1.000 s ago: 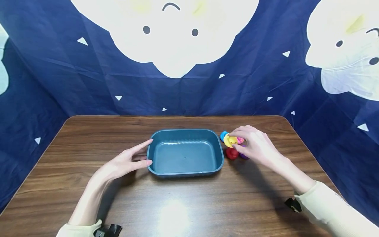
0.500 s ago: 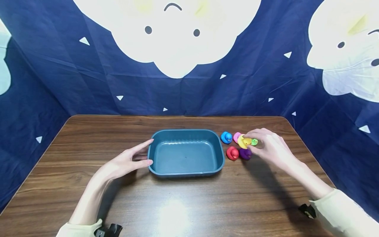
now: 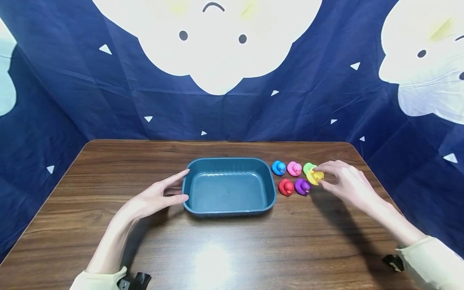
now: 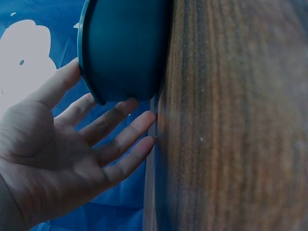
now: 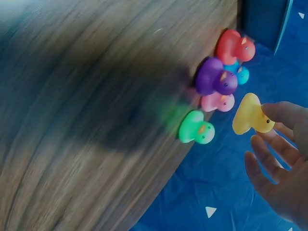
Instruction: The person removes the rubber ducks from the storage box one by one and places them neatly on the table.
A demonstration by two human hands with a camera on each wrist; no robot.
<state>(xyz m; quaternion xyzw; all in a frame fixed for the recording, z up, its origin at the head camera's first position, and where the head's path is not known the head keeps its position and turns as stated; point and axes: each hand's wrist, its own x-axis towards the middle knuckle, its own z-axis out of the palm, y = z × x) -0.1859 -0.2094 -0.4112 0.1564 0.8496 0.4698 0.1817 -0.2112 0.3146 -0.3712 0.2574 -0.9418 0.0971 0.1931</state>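
A yellow rubber duck (image 3: 314, 177) is pinched between the thumb and fingers of my right hand (image 3: 349, 183), and the right wrist view shows it held off the table. Just behind it stands a green rubber duck (image 5: 195, 128). To its left are a pink duck (image 3: 294, 168), a blue duck (image 3: 278, 168), a purple duck (image 3: 302, 187) and a red duck (image 3: 286, 187), in two short rows. My left hand (image 3: 154, 197) touches the left end of a teal plastic basin (image 3: 229, 212) with spread, mostly straight fingers; its thumb and a fingertip meet the rim.
The wooden table (image 3: 145, 249) reaches toward me, with a bright light reflection in front of the basin. A dark blue cloth (image 3: 174, 108) printed with clouds hangs behind the table and along both sides.
My right hand has carried the yellow duck to the right, from above the blue and pink ducks to beside the green one, uncovering the others. My left hand stays at the basin.
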